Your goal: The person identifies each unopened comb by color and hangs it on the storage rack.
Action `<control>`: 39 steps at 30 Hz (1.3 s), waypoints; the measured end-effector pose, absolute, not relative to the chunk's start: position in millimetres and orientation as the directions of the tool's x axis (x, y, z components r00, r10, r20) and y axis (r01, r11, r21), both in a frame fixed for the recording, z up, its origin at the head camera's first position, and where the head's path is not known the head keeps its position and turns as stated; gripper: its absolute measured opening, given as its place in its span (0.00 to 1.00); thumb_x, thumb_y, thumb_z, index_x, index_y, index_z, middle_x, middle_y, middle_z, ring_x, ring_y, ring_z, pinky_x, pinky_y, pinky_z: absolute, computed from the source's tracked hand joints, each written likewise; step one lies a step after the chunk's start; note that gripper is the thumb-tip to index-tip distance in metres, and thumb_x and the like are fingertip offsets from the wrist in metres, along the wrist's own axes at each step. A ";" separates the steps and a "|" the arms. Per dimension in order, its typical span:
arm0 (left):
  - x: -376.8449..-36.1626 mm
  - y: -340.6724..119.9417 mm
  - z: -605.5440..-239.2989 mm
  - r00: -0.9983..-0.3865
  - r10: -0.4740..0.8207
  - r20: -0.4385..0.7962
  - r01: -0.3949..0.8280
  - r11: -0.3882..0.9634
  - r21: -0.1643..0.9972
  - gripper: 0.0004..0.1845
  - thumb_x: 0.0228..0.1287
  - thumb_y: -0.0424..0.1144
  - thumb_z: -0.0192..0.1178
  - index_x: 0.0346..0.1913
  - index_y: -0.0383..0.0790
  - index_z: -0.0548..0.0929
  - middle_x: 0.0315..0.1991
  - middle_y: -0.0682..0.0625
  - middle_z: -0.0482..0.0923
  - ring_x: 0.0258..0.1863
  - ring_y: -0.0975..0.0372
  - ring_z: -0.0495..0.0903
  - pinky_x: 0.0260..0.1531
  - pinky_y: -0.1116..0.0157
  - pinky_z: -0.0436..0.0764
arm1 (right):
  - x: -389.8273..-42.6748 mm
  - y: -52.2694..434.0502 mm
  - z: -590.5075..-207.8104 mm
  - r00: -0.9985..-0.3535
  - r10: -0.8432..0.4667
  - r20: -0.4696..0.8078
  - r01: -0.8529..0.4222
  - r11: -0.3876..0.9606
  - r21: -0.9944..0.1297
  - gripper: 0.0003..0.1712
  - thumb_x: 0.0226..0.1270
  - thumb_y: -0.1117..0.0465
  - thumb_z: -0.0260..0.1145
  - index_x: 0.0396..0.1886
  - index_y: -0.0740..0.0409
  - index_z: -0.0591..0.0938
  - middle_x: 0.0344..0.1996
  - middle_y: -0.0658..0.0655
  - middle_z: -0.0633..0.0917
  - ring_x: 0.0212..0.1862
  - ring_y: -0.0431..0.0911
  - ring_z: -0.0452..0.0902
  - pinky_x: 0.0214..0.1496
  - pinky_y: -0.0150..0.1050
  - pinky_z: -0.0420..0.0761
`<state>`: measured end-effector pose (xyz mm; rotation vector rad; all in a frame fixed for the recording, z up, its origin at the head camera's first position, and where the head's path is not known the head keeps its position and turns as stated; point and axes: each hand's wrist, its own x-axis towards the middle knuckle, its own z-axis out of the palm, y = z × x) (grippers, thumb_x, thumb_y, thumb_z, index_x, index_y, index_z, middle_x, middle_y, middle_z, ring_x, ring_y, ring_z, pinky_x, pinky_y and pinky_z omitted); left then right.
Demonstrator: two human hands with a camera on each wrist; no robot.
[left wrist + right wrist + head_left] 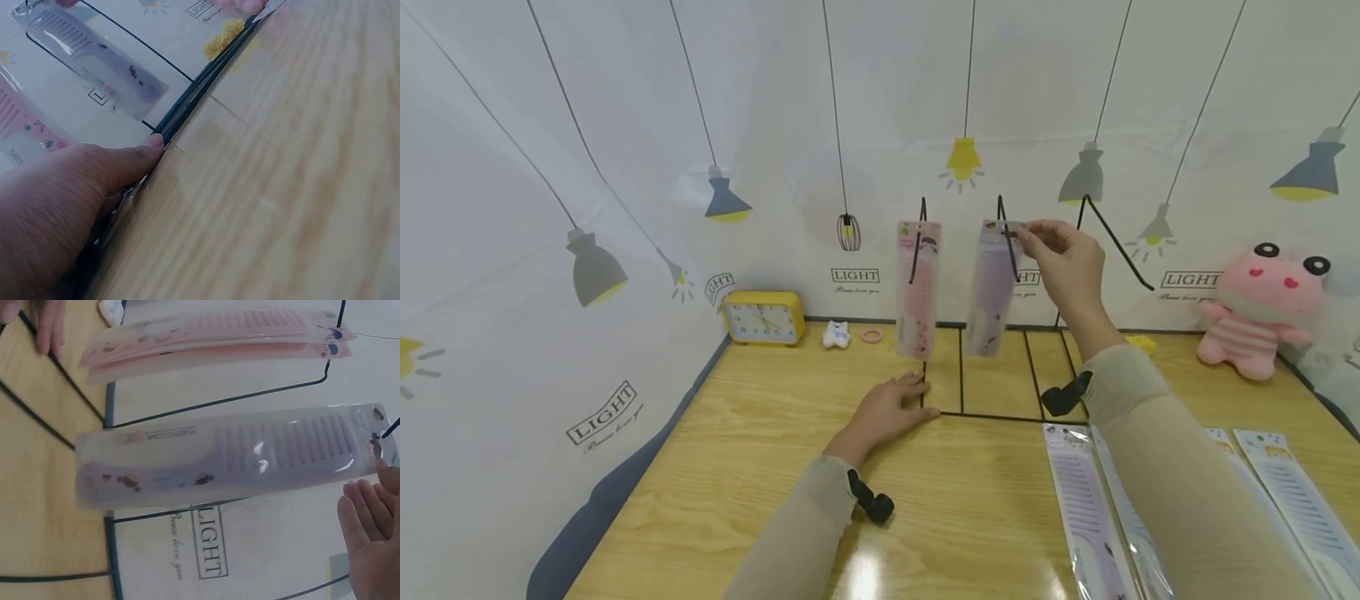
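Observation:
A black wire rack (1000,416) stands on the table with three upright hooks. My right hand (1067,262) pinches the top corner of a packaged purple comb (992,287), whose header hangs at the middle hook. In the right wrist view the thumb (389,475) is at the package edge, the other fingers bent below it. Two packaged pink combs (250,331) hang together on the left hook. My left hand (886,414) rests on the rack's front left corner, thumb along the front bar and fingers extended over the side wire. The right hook (1116,237) carries nothing.
Several packaged combs (1082,508) lie on the table at the right, partly under my right sleeve. Along the back are a yellow clock (763,318), a small white figure (836,335), a pink ring (872,336), a yellow item (1141,343) and a pink plush toy (1258,312).

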<state>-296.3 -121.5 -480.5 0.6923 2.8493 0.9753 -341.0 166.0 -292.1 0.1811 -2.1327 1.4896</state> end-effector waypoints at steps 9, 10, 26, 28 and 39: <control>-294.2 -120.3 -479.6 -0.897 0.435 0.076 0.393 0.708 0.587 0.36 0.67 0.66 0.58 0.72 0.51 0.73 0.76 0.57 0.60 0.77 0.58 0.56 0.76 0.51 0.55 | -311.8 192.1 -334.5 -0.902 0.181 0.392 -0.251 0.517 -0.818 0.33 0.62 0.29 0.65 0.51 0.49 0.88 0.45 0.50 0.89 0.50 0.42 0.79 0.52 0.44 0.77; -294.4 -120.0 -479.4 -0.896 0.436 0.080 0.397 0.707 0.585 0.36 0.67 0.65 0.59 0.72 0.51 0.73 0.76 0.56 0.61 0.77 0.58 0.56 0.76 0.51 0.55 | -308.8 196.1 -338.6 -0.908 0.169 0.382 -0.245 0.524 -0.816 0.34 0.61 0.29 0.65 0.50 0.49 0.88 0.45 0.50 0.89 0.50 0.43 0.79 0.54 0.45 0.77; -295.7 -120.8 -477.2 -0.895 0.436 0.096 0.406 0.705 0.581 0.37 0.67 0.66 0.58 0.72 0.50 0.73 0.76 0.54 0.61 0.76 0.58 0.57 0.75 0.53 0.58 | -260.2 243.1 -367.8 -0.977 0.040 0.212 -0.152 0.570 -0.808 0.34 0.62 0.31 0.67 0.54 0.52 0.88 0.53 0.56 0.87 0.62 0.57 0.75 0.62 0.63 0.72; -295.7 -121.1 -477.5 -0.894 0.438 0.098 0.409 0.706 0.578 0.37 0.67 0.66 0.58 0.72 0.49 0.73 0.76 0.54 0.61 0.76 0.58 0.57 0.75 0.53 0.58 | -252.1 246.6 -371.0 -0.983 0.025 0.183 -0.138 0.561 -0.817 0.34 0.63 0.32 0.67 0.56 0.52 0.87 0.58 0.59 0.84 0.64 0.59 0.73 0.61 0.65 0.71; -293.4 -120.3 -476.2 -0.894 0.439 0.092 0.406 0.706 0.580 0.38 0.67 0.66 0.58 0.73 0.48 0.72 0.77 0.52 0.60 0.76 0.57 0.57 0.74 0.52 0.59 | -213.6 259.9 -405.1 -0.990 -0.041 0.133 -0.131 0.581 -0.803 0.29 0.67 0.37 0.67 0.56 0.53 0.87 0.50 0.52 0.88 0.50 0.33 0.78 0.53 0.47 0.80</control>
